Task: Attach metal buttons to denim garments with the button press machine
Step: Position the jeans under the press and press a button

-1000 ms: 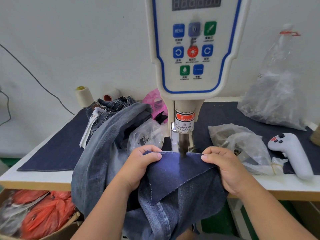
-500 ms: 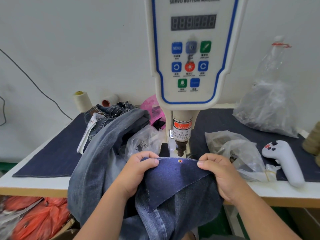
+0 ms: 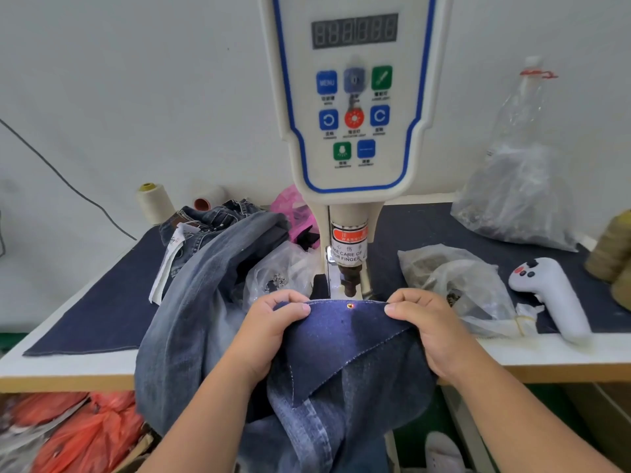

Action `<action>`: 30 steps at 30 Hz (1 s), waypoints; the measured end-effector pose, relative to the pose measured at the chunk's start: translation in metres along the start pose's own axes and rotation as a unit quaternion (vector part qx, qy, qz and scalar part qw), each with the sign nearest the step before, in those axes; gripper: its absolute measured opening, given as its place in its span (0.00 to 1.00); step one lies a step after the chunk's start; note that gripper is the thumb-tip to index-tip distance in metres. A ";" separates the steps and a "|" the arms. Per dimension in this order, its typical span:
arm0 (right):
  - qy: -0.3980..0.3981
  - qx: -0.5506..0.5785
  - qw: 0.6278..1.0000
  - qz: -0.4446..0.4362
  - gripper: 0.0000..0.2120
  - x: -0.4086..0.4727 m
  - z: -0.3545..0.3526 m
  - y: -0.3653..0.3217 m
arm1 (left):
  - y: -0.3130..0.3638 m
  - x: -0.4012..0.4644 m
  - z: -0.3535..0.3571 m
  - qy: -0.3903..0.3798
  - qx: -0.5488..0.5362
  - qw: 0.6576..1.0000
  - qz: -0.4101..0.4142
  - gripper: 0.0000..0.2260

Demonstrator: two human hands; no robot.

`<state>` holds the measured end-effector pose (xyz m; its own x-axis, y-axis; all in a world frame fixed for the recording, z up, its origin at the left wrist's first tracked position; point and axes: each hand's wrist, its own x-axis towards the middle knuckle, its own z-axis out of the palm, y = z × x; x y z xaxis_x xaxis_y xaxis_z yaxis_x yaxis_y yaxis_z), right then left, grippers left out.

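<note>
Two hands on one dark denim piece, stretched flat just under the punch of one button press machine. Left hand curled onto the left edge of the cloth, thumb on top pinching, fingers tucked beneath. Right hand likewise clamped on the right edge, thumb pressing from above, knuckles raised. Between the two thumbs, near the far folded edge, one small metal button seated in the fabric, lit by the machine's lamp. Directly beyond it and slightly above, the dark punch head, clear of the cloth, with one red-and-white warning label around the column. Below both wrists, lighter jeans draped over the table edge and hanging toward the floor.

Left of the left hand and farther away: one more folded denim garment with a white tag, two thread cones by the wall, one upright and one tipped, and one clear bag holding small metal parts just beyond the knuckles. One pink bag behind that. Right of the right hand: one crumpled clear bag close by, one white handheld controller past it, one large tied clear bag against the wall, and yellowish thread cones at the frame edge, count unclear. On the panel above, eight buttons and one dark display. Orange plastic under the table, below and left of the left forearm.
</note>
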<state>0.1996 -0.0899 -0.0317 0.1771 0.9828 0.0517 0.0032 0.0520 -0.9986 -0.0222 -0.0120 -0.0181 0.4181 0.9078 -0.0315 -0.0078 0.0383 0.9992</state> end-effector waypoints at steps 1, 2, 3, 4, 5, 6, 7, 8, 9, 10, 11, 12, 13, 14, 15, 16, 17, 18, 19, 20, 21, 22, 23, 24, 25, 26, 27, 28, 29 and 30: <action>0.000 0.000 1.000 -0.001 0.09 -0.001 0.001 -0.003 | 0.003 -0.001 0.000 0.007 0.015 1.000 0.012 0.03; -0.003 0.003 1.000 -0.003 0.09 -0.002 0.001 -0.006 | 0.008 -0.003 0.000 0.008 0.035 0.999 0.027 0.03; -0.006 0.004 1.000 -0.005 0.09 -0.004 0.001 -0.010 | 0.014 -0.004 -0.001 0.000 0.055 0.998 0.041 0.05; -0.008 0.006 1.000 -0.008 0.09 -0.006 0.000 -0.014 | 0.021 -0.007 -0.002 -0.014 0.071 0.996 0.049 0.06; -0.011 0.011 1.000 -0.014 0.09 -0.008 -0.001 -0.018 | 0.027 -0.010 -0.003 -0.032 0.079 0.995 0.053 0.08; -0.017 0.015 1.000 -0.021 0.09 -0.011 -0.001 -0.020 | 0.033 -0.013 -0.004 -0.051 0.085 0.994 0.055 0.10; -0.024 0.012 0.999 -0.028 0.09 -0.014 -0.002 -0.022 | 0.037 -0.017 -0.004 -0.064 0.097 0.992 0.058 0.11; -0.032 -0.001 0.999 -0.034 0.11 -0.018 -0.002 -0.023 | 0.040 -0.020 -0.004 -0.068 0.115 0.989 0.064 0.12; -0.041 -0.020 0.998 -0.038 0.11 -0.022 -0.002 -0.023 | 0.042 -0.023 -0.004 -0.067 0.135 0.986 0.067 0.12; -0.047 -0.039 0.997 -0.039 0.12 -0.026 -0.002 -0.022 | 0.042 -0.025 -0.004 -0.066 0.147 0.985 0.066 0.11; -0.052 -0.057 0.996 -0.039 0.12 -0.030 -0.002 -0.021 | 0.042 -0.028 -0.004 -0.071 0.151 0.984 0.062 0.10; -0.059 -0.075 0.995 -0.039 0.13 -0.034 -0.002 -0.020 | 0.041 -0.030 -0.004 -0.081 0.150 0.984 0.057 0.09; -0.070 -0.091 0.993 -0.039 0.13 -0.038 -0.001 -0.020 | 0.040 -0.032 -0.004 -0.094 0.149 0.983 0.051 0.08; -0.087 -0.107 0.990 -0.037 0.14 -0.043 0.001 -0.021 | 0.039 -0.035 -0.003 -0.108 0.152 0.981 0.044 0.07; -0.107 -0.129 0.985 -0.033 0.14 -0.046 0.003 -0.022 | 0.038 -0.036 -0.003 -0.123 0.161 0.979 0.038 0.07; -0.122 -0.161 0.979 -0.030 0.16 -0.050 0.005 -0.023 | 0.037 -0.038 -0.003 -0.137 0.175 0.974 0.032 0.07; -0.128 -0.200 0.971 -0.028 0.17 -0.052 0.006 -0.024 | 0.036 -0.039 -0.004 -0.149 0.191 0.970 0.027 0.07; -0.128 -0.234 0.963 -0.026 0.18 -0.055 0.007 -0.024 | 0.036 -0.040 -0.005 -0.157 0.204 0.966 0.023 0.07; -0.124 -0.258 0.958 -0.022 0.18 -0.056 0.006 -0.024 | 0.036 -0.040 -0.007 -0.164 0.213 0.963 0.019 0.06; -0.119 -0.268 0.956 -0.015 0.17 -0.058 0.005 -0.025 | 0.036 -0.041 -0.010 -0.170 0.218 0.961 0.010 0.06; -0.118 -0.270 0.955 -0.005 0.14 -0.060 0.004 -0.026 | 0.036 -0.042 -0.013 -0.179 0.219 0.959 -0.001 0.07; -0.120 -0.271 0.955 0.007 0.10 -0.062 0.003 -0.027 | 0.036 -0.043 -0.016 -0.190 0.225 0.956 -0.011 0.09; -0.125 -0.272 0.954 0.018 0.09 -0.064 0.003 -0.027 | 0.037 -0.044 -0.018 -0.203 0.236 0.950 -0.018 0.12; -0.131 -0.275 0.952 0.028 0.07 -0.066 0.002 -0.028 | 0.037 -0.045 -0.020 -0.219 0.247 0.944 -0.023 0.14; -0.138 -0.275 0.951 0.040 0.06 -0.068 0.003 -0.029 | 0.038 -0.046 -0.021 -0.235 0.252 0.938 -0.026 0.16; -0.147 -0.277 0.948 0.054 0.04 -0.069 0.003 -0.029 | 0.037 -0.046 -0.022 -0.244 0.257 0.935 -0.028 0.17; -0.155 -0.279 0.945 0.066 0.03 -0.070 0.004 -0.029 | 0.036 -0.046 -0.023 -0.246 0.264 0.932 -0.029 0.17; -0.156 -0.281 0.944 0.071 0.06 -0.072 0.004 -0.028 | 0.035 -0.046 -0.024 -0.242 0.269 0.932 -0.027 0.17; -0.147 -0.276 0.947 0.071 0.08 -0.073 0.003 -0.027 | 0.033 -0.046 -0.025 -0.230 0.268 0.935 -0.024 0.16; -0.125 -0.266 0.953 0.067 0.09 -0.074 0.002 -0.026 | 0.032 -0.045 -0.025 -0.205 0.264 0.943 -0.017 0.14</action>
<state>0.1844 -0.1635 -0.0096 -0.0291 0.9892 -0.1437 0.5083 -0.1091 -0.8542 -0.0642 -0.0407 0.0147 0.7263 0.6687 -0.1591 0.4189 -0.2470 0.8738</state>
